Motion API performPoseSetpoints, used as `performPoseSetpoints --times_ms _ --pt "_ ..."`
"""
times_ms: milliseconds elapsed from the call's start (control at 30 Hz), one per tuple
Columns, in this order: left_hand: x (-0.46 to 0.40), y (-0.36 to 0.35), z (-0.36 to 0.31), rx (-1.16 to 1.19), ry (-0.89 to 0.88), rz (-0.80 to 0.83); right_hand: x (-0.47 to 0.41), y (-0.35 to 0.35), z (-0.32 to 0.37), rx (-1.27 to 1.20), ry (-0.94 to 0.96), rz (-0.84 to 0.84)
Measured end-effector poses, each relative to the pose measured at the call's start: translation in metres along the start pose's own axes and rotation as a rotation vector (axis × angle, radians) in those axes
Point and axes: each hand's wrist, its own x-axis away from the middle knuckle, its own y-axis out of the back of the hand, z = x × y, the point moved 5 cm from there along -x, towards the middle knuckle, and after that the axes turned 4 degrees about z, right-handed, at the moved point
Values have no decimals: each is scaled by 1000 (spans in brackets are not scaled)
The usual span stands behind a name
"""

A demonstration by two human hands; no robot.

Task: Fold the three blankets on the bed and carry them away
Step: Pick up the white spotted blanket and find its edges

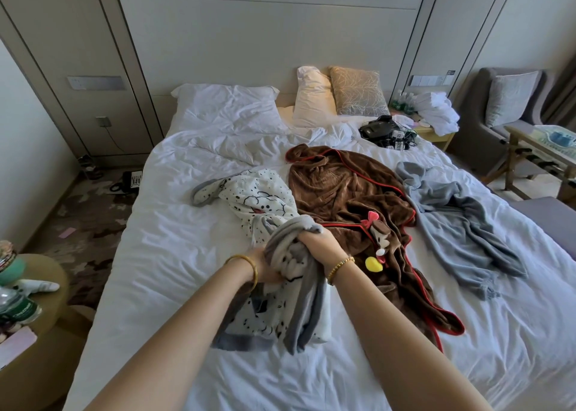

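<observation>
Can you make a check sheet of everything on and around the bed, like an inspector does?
Surface: bed with rumpled white sheets.
Job's things: spotted white blanket bunched and partly lifted; brown blanket and grey-blue blanket lie crumpled, unfolded.
Clutter: black devices near the pillows; towels on the nightstand.
Grippers: left hand and right hand both grip the spotted blanket.
Cables: tangled with the black devices; one runs down from the wall socket.
Surroundings: telephone on the floor, armchair, round side table.
</observation>
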Motion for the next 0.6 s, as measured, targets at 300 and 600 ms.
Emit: performPoseSetpoints --times_ms 300,600 --pt "14 15 55 405 391 -496 3 -16 0 354 -86 429" --pt "22 43 13 688 -61 -150 -26 3 -15 1227 8 65"
